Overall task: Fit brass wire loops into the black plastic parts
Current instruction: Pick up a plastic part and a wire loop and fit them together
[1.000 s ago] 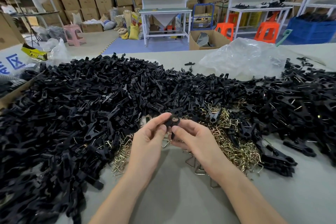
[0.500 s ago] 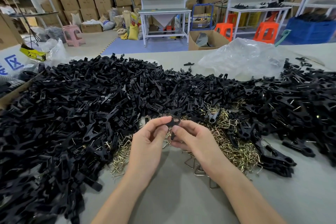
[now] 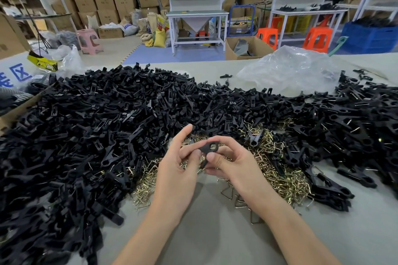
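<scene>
Hovering above the heap of brass wire loops, one black plastic part is pinched between the curled fingers of the left hand and the right hand. More black parts are heaped around the loops on the counter.

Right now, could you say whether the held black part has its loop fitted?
Cannot tell: the black part shows brass colour in its hole; fingers cover the rest.

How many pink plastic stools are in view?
1. The pink plastic stool stands at upper left, before the stacked brown cardboard boxes; others may be hidden behind clutter.
</scene>
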Demonstrator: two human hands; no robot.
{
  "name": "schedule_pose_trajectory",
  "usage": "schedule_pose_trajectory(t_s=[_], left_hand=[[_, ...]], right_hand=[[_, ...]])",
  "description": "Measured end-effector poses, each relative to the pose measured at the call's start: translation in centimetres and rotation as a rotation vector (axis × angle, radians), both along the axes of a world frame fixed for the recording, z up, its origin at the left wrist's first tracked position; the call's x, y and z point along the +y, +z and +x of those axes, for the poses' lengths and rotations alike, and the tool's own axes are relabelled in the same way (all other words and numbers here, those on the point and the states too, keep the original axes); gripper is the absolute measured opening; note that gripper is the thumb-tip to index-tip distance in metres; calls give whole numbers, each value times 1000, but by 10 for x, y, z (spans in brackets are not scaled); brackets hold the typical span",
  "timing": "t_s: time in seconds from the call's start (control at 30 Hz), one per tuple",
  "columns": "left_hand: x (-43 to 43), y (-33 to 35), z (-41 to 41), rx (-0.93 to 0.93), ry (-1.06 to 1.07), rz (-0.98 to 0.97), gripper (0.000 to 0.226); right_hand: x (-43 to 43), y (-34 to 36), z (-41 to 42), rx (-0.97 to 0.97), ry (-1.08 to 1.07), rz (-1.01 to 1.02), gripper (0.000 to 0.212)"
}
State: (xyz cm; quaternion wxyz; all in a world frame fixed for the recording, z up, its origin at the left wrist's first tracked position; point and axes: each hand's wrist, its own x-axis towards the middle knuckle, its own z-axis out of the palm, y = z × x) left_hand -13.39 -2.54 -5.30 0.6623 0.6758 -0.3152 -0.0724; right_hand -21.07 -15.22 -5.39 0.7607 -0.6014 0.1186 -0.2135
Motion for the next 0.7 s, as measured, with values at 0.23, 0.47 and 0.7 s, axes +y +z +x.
schedule_pose_trajectory(t_s=[0.23,0.47,0.7], left_hand=[[13,-12,18,-564,192,593,27],[13,-16,24,-773,162,790,25],[13,-10,22,-895,260,744,20]], right_hand=[[-7,-2,2,-47,-205,-14,19],[-10,-3,3,-53,-311,25,22],[-11,-4,4,-48,-314,17,21]])
